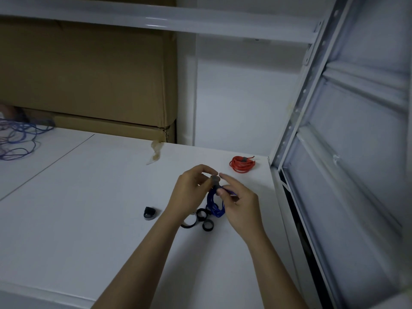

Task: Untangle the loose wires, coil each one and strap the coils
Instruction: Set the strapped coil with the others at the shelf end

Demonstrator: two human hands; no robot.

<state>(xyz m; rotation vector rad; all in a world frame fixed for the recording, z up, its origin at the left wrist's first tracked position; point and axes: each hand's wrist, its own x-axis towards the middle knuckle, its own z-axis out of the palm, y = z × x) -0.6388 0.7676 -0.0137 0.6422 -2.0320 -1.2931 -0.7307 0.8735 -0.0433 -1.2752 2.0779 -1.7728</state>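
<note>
Far left on the white shelf: loose blue wires. Centre: left hand pinching grey strap atop blue coil; right hand gripping that coil. Beyond: strapped red coil.

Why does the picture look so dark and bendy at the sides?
Head view: the light is dim and bluish; the wide lens makes the shelf frame lean and curve; a small glare streak sits on the top beam; the loose wires at the left edge look soft, and the hands' fingertips are slightly blurred.
</note>
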